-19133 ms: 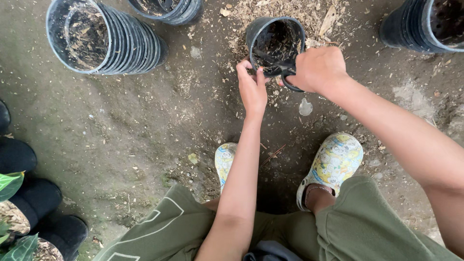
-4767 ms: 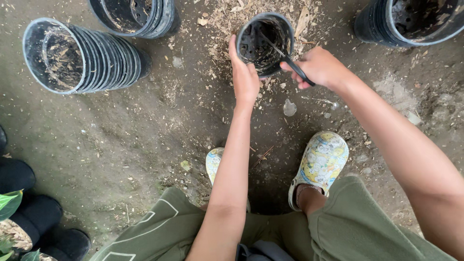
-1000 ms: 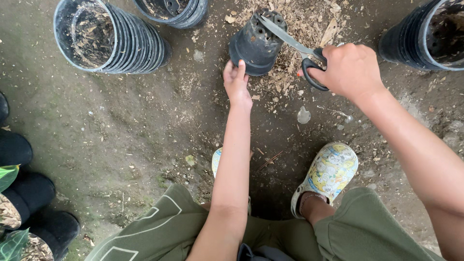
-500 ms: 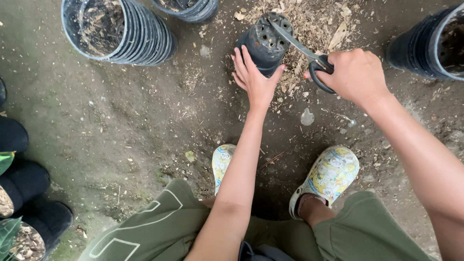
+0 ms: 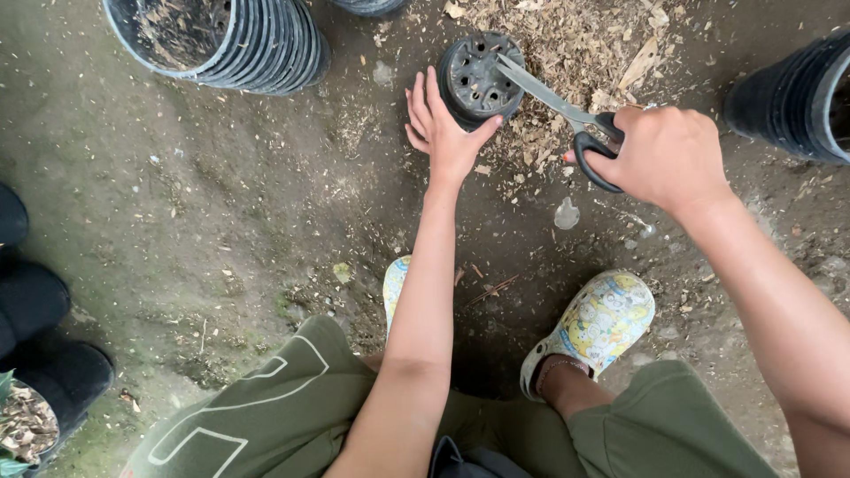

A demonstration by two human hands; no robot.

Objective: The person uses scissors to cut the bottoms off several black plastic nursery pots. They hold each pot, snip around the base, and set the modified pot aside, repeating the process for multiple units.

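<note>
Head view, only one I have. My left hand (image 5: 444, 131) is open, fingers spread, cupping the near side of a small black pot (image 5: 479, 78) that lies tipped on the dirt ground (image 5: 221, 230), its holed bottom facing up at me; thumb against its lower right edge, nothing clenched. My right hand (image 5: 666, 156) is clenched on the black handles of scissors (image 5: 567, 113), blades together as far as I can tell, tip resting on the pot's bottom near its upper right rim. Pot sits at top centre, on a patch of wood chips (image 5: 584, 44) spread behind and right of it. Stack of black pots (image 5: 257, 40) lies on its side top left, well apart from the left hand. Another black pot stack (image 5: 797, 93) at the right edge, near the right hand. Small pale stone (image 5: 566, 213) on the ground just below the scissors. I'm squatting, olive shorts (image 5: 283, 416), patterned clogs (image 5: 598, 314) under me. Dark pots (image 5: 35, 354) along the left edge, one with dry leaves.
</note>
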